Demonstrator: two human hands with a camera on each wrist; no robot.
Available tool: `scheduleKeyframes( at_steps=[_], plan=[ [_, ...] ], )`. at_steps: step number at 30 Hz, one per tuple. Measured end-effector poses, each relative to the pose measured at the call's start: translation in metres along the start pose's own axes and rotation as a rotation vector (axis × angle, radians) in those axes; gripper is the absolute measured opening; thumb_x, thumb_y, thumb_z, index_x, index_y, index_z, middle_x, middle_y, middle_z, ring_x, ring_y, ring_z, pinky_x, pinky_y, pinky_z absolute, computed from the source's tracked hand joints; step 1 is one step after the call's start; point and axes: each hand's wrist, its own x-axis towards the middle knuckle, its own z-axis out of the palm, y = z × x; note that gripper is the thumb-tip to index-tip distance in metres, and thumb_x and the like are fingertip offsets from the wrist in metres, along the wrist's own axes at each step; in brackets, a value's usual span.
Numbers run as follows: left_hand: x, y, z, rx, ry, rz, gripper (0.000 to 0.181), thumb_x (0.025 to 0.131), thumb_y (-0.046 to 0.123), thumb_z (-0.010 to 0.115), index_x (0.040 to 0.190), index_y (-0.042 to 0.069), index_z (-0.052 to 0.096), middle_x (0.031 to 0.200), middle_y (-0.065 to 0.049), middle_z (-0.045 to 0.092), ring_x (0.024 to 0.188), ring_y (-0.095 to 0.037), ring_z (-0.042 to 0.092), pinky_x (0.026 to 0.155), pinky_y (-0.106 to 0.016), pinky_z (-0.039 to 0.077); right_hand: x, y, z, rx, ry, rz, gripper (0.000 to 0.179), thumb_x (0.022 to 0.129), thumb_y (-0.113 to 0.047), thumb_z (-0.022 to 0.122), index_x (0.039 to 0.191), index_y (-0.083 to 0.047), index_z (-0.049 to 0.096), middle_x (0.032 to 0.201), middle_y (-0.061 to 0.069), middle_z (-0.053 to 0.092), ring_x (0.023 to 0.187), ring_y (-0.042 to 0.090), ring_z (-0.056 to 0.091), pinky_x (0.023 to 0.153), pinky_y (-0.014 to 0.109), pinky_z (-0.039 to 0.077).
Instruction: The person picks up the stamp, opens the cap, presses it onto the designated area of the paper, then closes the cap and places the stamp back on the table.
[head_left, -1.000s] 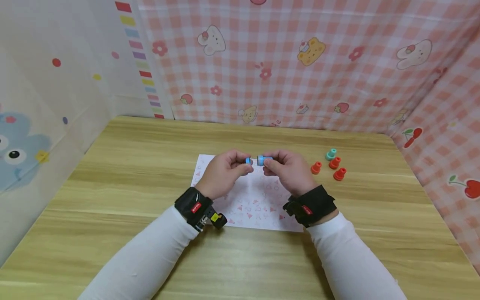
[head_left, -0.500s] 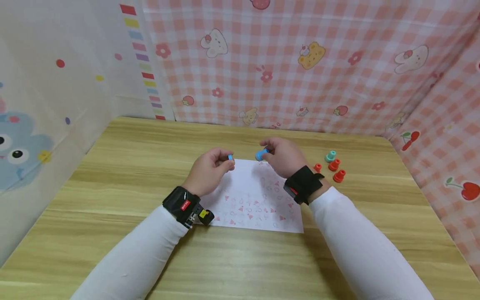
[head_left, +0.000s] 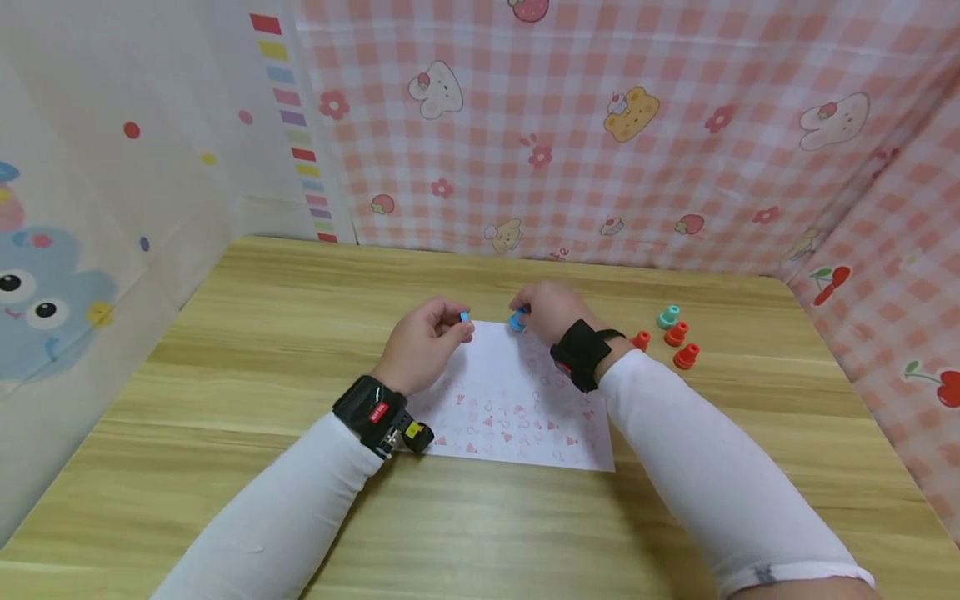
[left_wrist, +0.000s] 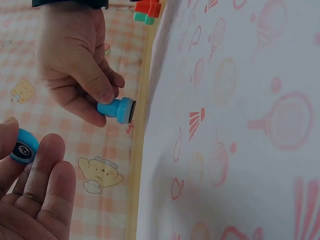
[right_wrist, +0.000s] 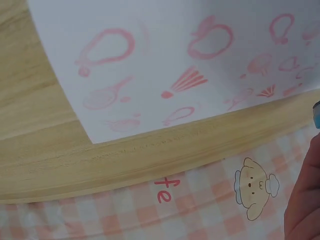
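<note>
My left hand [head_left: 416, 346] pinches a small round blue cap [left_wrist: 24, 146] between thumb and fingers; a black disc with an 8 shows on it in the left wrist view. In my right hand [head_left: 557, 310] is a blue stamp [left_wrist: 115, 108], held by its narrow handle, with the wide dark-faced end turned to the paper. Under both hands lies a white sheet [head_left: 495, 350] printed with red and pink shuttlecocks and rackets. The stamp [head_left: 516, 321] hangs close over the sheet's far edge. Only a sliver of the stamp [right_wrist: 317, 114] shows in the right wrist view.
Right of the sheet stand several capped stamps: a green one [head_left: 668, 316] at the back, a red one [head_left: 677, 333], another red one [head_left: 686, 356], and a red one [head_left: 641, 340] partly behind my right wrist. A checked curtain [head_left: 570, 192] hangs behind the wooden table [head_left: 480, 533].
My hands have moved apart, the left one going left with the cap. My right hand has turned the stamp from lying sideways to facing down near the sheet's far edge.
</note>
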Motion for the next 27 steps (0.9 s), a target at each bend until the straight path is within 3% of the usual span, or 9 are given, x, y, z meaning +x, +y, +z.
scheduleKeyframes(
  at_steps=[8, 15, 27],
  plan=[
    [0.0000, -0.0019, 0.0024, 0.020, -0.007, -0.005, 0.028, 0.105, 0.019, 0.066, 0.129, 0.003, 0.066, 0.107, -0.007, 0.074, 0.097, -0.019, 0.076, 0.082, -0.032, 0.057, 0.0073, 0.0019, 0.0033, 0.028, -0.048, 0.041, 0.028, 0.104, -0.010, 0.066, 0.130, -0.005, 0.074, 0.130, 0.014, 0.074, 0.124, 0.029, 0.068, 0.108, 0.044, 0.054],
    [0.0012, -0.0027, 0.0024, 0.032, -0.002, 0.008, 0.028, 0.106, 0.019, 0.065, 0.129, 0.002, 0.067, 0.105, -0.007, 0.074, 0.096, -0.019, 0.076, 0.081, -0.033, 0.057, 0.0091, 0.0025, 0.0030, 0.010, -0.061, 0.019, 0.029, 0.103, -0.011, 0.068, 0.131, -0.004, 0.073, 0.131, 0.014, 0.074, 0.126, 0.030, 0.068, 0.108, 0.043, 0.054],
    [0.0020, -0.0041, 0.0024, 0.038, -0.010, 0.005, 0.028, 0.106, 0.020, 0.065, 0.128, 0.003, 0.067, 0.105, -0.007, 0.074, 0.097, -0.020, 0.076, 0.081, -0.033, 0.056, 0.0110, 0.0033, 0.0060, 0.006, -0.067, 0.017, 0.027, 0.101, -0.010, 0.070, 0.127, -0.004, 0.076, 0.128, 0.014, 0.075, 0.119, 0.029, 0.070, 0.104, 0.044, 0.057]
  ],
)
